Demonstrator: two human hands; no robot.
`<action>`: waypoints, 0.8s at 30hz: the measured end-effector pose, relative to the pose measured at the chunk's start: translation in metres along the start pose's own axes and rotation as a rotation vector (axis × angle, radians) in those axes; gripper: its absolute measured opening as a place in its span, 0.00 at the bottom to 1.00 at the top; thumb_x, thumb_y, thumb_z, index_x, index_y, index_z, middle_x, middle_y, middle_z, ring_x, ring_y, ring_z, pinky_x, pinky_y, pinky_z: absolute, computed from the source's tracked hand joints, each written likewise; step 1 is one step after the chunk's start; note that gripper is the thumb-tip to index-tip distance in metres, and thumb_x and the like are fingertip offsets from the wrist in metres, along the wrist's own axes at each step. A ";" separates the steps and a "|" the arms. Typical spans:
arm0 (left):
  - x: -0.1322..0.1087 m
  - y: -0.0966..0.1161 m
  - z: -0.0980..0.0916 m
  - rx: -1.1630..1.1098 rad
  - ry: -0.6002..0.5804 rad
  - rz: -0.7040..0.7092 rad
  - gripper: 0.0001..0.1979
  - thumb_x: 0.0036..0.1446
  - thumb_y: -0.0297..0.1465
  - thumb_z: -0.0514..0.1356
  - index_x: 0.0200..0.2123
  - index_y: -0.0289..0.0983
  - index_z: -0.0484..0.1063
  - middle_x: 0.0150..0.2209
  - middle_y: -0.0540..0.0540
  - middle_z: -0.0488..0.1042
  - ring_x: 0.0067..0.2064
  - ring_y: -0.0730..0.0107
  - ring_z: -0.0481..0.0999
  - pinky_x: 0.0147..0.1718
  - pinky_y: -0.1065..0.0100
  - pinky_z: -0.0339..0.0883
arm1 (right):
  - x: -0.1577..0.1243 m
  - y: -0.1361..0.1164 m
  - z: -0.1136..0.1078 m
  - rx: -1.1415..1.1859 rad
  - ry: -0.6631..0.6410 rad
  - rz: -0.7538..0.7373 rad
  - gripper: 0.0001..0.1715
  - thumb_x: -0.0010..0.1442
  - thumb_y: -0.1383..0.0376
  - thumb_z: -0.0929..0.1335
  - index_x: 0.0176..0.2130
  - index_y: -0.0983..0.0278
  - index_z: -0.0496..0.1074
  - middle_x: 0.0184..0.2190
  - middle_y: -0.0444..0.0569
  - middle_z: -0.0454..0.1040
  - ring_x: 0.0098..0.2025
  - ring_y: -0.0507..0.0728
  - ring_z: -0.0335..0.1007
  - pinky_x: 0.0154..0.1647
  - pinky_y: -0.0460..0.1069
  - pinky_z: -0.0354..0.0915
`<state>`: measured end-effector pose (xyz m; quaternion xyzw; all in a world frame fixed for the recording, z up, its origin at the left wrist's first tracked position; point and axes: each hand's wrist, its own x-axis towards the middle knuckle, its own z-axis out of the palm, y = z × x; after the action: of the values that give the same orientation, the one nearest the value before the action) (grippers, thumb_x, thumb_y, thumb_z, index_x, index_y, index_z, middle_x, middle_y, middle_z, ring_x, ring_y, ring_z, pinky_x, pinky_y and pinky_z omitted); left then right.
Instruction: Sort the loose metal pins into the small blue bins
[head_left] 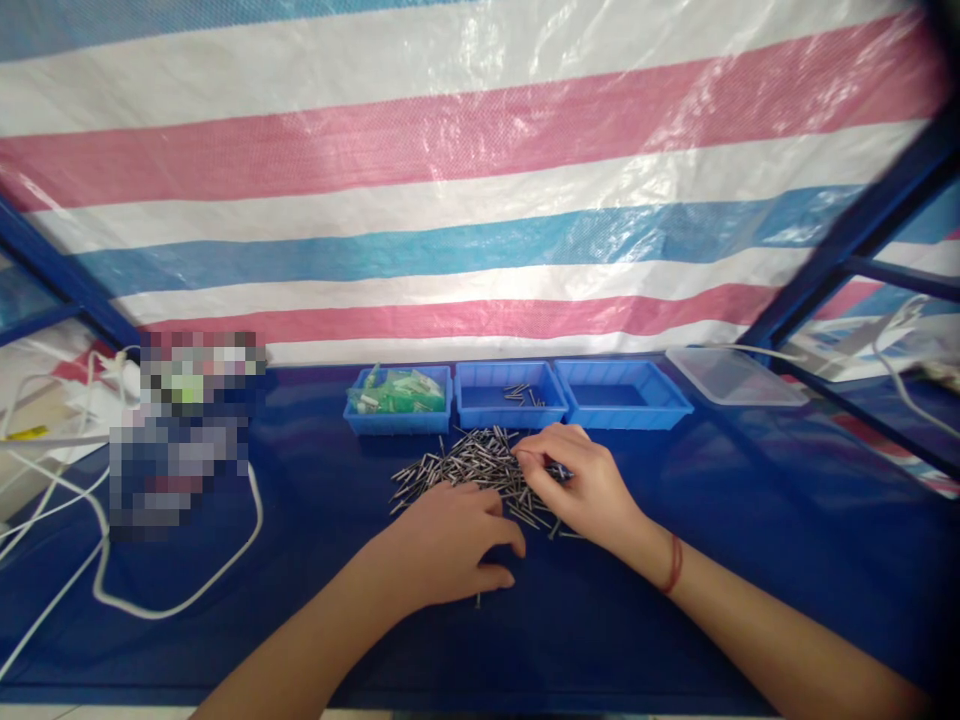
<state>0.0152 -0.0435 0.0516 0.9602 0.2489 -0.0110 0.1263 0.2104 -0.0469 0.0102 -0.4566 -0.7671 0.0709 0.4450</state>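
Note:
A loose pile of thin grey metal screws [480, 460] lies on the blue table, in front of three small bins. Over the pile's near edge rests my left hand [450, 545], its thumb and forefinger apart and nothing visible between them. One single screw [478, 601] lies just below that thumb. My right hand [581, 485] is at the right side of the pile, thumb and forefinger pinched together at the tips. Whatever is in that pinch is too small to make out. A few screws [523, 395] are inside the middle blue bin [510, 415].
The left blue bin [397, 422] contains green plastic packets [401, 390]. The right blue bin [630, 415] stands beside a clear plastic lid [739, 375]. A white cable [180, 610] loops across the table's left side, near a blurred-out area. Striped sheeting [465, 240] hangs behind.

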 end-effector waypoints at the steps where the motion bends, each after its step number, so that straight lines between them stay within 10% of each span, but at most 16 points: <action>1: 0.001 0.000 0.003 0.003 -0.019 -0.002 0.09 0.53 0.36 0.65 0.39 0.46 0.75 0.37 0.50 0.73 0.40 0.64 0.74 0.38 0.66 0.63 | 0.000 0.000 0.000 -0.003 0.000 0.000 0.09 0.61 0.68 0.63 0.31 0.62 0.71 0.23 0.44 0.70 0.28 0.53 0.65 0.36 0.51 0.58; 13: 0.010 -0.002 0.007 0.088 0.069 -0.014 0.10 0.64 0.27 0.51 0.40 0.38 0.72 0.38 0.46 0.74 0.40 0.65 0.75 0.39 0.66 0.67 | 0.000 0.000 -0.002 0.017 -0.071 -0.058 0.08 0.59 0.71 0.63 0.31 0.63 0.70 0.25 0.44 0.73 0.30 0.52 0.66 0.38 0.51 0.56; 24: 0.002 -0.024 -0.013 0.017 0.142 -0.250 0.14 0.66 0.31 0.47 0.40 0.38 0.72 0.37 0.46 0.73 0.39 0.67 0.74 0.39 0.68 0.65 | -0.007 -0.021 -0.008 0.014 -0.731 -0.323 0.05 0.55 0.69 0.67 0.32 0.59 0.73 0.35 0.43 0.73 0.39 0.53 0.64 0.42 0.51 0.55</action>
<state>0.0047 -0.0191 0.0583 0.9210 0.3749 0.0391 0.0981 0.2041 -0.0668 0.0216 -0.2719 -0.9362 0.1632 0.1514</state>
